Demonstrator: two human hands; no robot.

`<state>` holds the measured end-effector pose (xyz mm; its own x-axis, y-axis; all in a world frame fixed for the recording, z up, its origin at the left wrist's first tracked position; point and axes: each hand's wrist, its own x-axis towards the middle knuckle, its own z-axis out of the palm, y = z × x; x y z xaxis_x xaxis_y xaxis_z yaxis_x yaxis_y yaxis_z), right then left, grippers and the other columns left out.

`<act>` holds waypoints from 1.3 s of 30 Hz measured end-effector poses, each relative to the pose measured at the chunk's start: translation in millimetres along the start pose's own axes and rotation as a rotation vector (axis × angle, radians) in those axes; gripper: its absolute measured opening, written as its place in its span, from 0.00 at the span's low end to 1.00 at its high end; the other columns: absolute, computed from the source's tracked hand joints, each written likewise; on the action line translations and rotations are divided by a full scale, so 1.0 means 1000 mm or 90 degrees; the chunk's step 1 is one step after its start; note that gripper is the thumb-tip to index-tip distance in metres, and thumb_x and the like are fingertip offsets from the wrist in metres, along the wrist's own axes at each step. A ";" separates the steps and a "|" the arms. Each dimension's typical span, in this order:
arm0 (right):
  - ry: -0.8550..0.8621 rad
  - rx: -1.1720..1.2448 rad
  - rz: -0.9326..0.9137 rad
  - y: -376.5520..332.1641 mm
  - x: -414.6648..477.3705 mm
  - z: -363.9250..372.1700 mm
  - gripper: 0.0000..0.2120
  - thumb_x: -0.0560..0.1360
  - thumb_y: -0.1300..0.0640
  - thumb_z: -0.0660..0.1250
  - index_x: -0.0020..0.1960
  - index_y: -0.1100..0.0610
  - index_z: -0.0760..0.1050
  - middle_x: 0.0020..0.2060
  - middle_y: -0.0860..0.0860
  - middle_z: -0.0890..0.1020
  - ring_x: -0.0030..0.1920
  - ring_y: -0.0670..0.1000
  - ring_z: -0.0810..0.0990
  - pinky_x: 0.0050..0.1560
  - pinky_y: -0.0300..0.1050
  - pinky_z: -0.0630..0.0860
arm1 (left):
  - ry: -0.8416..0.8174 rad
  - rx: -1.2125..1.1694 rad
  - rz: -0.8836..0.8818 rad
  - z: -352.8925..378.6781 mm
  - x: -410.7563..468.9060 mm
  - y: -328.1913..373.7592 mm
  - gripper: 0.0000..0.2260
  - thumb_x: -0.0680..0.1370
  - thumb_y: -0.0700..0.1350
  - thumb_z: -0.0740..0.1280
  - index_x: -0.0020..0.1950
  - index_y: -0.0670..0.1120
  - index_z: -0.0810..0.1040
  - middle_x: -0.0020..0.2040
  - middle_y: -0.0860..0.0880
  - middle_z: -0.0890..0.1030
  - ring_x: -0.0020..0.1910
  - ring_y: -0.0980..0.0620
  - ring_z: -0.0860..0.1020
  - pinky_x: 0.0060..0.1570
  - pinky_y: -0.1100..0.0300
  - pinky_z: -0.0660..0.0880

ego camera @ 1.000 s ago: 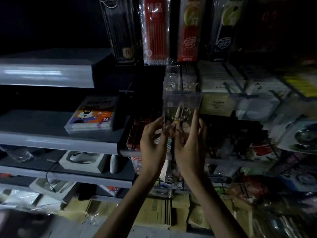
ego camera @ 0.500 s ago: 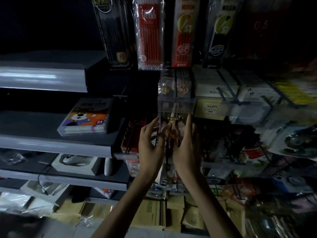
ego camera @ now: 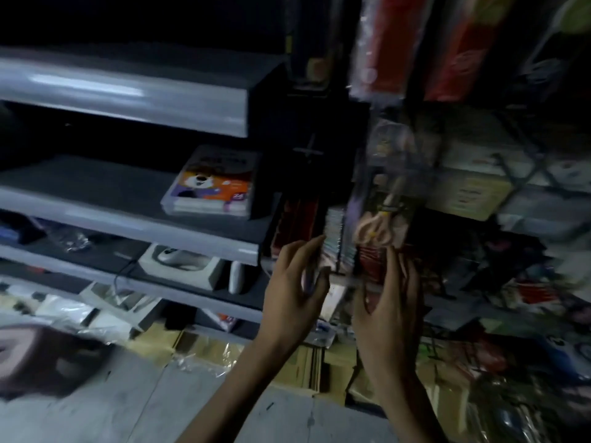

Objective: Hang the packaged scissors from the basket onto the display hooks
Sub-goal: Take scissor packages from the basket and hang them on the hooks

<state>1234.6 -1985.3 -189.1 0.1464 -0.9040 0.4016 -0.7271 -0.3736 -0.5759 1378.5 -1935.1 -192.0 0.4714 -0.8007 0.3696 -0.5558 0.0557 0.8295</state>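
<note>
- The scissors pack point(ego camera: 380, 219) is clear, shiny plastic. Inside is one pair of scissors with pink handles. It hangs upright in front of the wire rack point(ego camera: 511, 167) on the right, just above both hands. It is too blurry to see a hook.
- The left hand point(ego camera: 295, 286) is by the pack's lower left side. Its fingers are loosely bent and the thumb is apart from them. Something pale and blurry lies between thumb and fingers. I cannot tell if the hand holds anything.
- The right hand point(ego camera: 390, 305) has straight fingers that point up. The tips lie on the red bottom part of the pack. The hand touches it and does not wrap around it.
- Three long grey shelves point(ego camera: 128, 222) are on the left, smooth and a bit shiny.
- One flat dog box point(ego camera: 214, 187) lies at the right end of the middle shelf, by the front edge. It is shut and has a cartoon dog on top.
- One white box point(ego camera: 192, 270) sits near the right end of the lower shelf. It is open, and one round white thing rests in it.
- One white stick point(ego camera: 236, 276) stands just beside that box, on its right.
- Two long red packs point(ego camera: 383, 43) hang at the top, with one black pack point(ego camera: 308, 43) on their left.
- Brown cardboard boxes point(ego camera: 319, 362) stand low down, under the hands. They are too blurry to count.
</note>
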 end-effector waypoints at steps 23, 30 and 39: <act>-0.904 0.055 -0.729 -0.385 -0.468 0.201 0.19 0.79 0.46 0.67 0.70 0.43 0.73 0.63 0.42 0.74 0.64 0.45 0.74 0.61 0.37 0.70 | 0.563 0.257 -0.614 -0.429 -0.537 -0.156 0.13 0.81 0.55 0.65 0.65 0.59 0.78 0.60 0.63 0.78 0.59 0.61 0.79 0.58 0.55 0.79; -1.016 0.084 -0.924 -0.454 -0.593 0.201 0.19 0.78 0.48 0.69 0.69 0.47 0.75 0.62 0.44 0.77 0.62 0.47 0.77 0.59 0.41 0.73 | 0.744 0.294 -0.741 -0.482 -0.640 -0.136 0.18 0.80 0.58 0.62 0.66 0.53 0.80 0.62 0.57 0.81 0.62 0.56 0.79 0.61 0.55 0.78; -1.106 0.058 -1.074 -0.544 -0.679 0.258 0.17 0.80 0.49 0.67 0.68 0.49 0.76 0.63 0.46 0.78 0.63 0.48 0.77 0.60 0.43 0.74 | 0.839 0.312 -0.904 -0.526 -0.697 -0.180 0.18 0.80 0.57 0.62 0.66 0.53 0.80 0.62 0.54 0.80 0.60 0.51 0.81 0.59 0.50 0.79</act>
<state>1703.2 -1222.1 -332.1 0.5431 0.7787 -0.3142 0.5558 -0.6139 -0.5606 1510.2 -1073.0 -378.8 0.6567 0.7455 -0.1136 0.6019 -0.4274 0.6745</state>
